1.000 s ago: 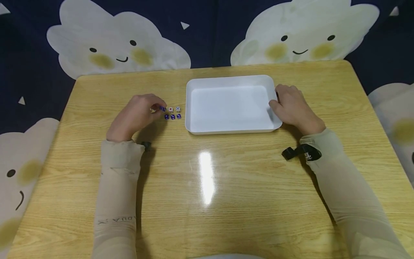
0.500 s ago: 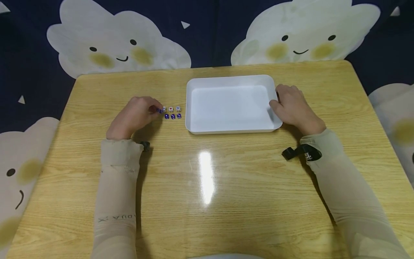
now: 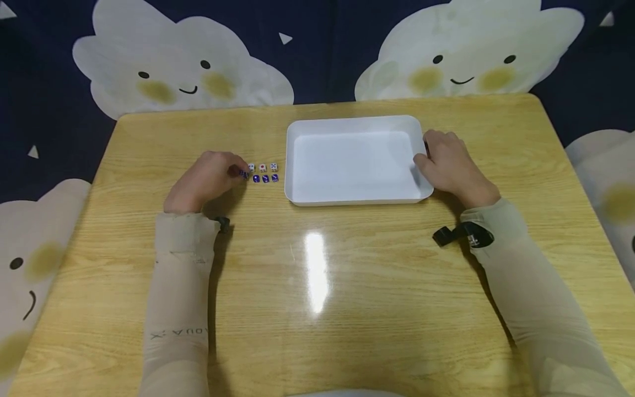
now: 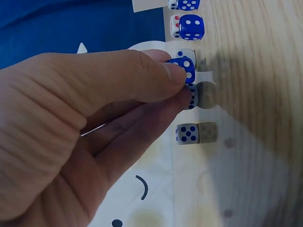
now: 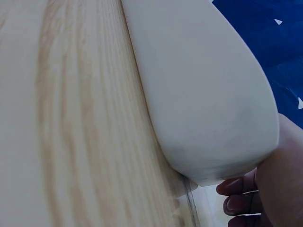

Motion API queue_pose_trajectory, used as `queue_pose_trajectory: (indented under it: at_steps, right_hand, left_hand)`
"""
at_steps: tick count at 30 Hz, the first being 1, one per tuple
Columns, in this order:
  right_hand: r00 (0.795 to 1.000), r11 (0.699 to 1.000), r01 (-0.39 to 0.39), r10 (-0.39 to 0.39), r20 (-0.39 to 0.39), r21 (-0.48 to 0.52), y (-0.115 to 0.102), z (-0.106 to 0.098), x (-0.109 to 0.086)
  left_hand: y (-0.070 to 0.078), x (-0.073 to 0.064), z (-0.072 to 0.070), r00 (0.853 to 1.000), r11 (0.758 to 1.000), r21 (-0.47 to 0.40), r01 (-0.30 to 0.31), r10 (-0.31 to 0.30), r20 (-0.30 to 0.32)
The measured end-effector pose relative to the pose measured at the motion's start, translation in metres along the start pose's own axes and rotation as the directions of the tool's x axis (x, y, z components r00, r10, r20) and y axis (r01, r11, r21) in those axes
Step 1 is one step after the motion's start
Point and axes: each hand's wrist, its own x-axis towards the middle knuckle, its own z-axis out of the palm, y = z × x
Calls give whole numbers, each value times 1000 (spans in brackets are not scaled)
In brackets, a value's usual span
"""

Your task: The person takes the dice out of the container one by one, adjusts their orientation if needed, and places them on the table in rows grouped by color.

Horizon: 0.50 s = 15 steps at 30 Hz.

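My left hand [image 3: 205, 179] pinches a blue die [image 4: 188, 70] with white pips between thumb and finger. In the head view that die sits at the left end of a row of blue dice [image 3: 265, 178]. Behind them runs a row of white dice [image 3: 263, 167]. In the left wrist view, a white die [image 4: 187, 134] stands on the near side of the fingers, and another is partly hidden behind a fingertip. My right hand [image 3: 448, 162] grips the right end of a shallow white tray [image 3: 354, 202], thumb over the rim. Nothing lies inside the tray.
Everything stands on a wooden table [image 3: 258, 286] with a glossy top. Behind it hangs a dark blue cloth [image 3: 322, 55] with smiling clouds. A white rounded edge [image 3: 347, 393] shows at the bottom of the head view.
My left hand has drawn slightly left and toward me with the blue die, from over the white row to the blue row's end, uncovering a white die. The right hand and tray stay put.
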Motion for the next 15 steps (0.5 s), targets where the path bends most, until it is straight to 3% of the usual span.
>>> queue_pose_trajectory:
  at_steps: [15]
  right_hand:
    - [1000,1000,4,-4,-15,1,1,2,-1]
  left_hand:
    - [-4,0,3,999,1000,-11,17,-17,44]
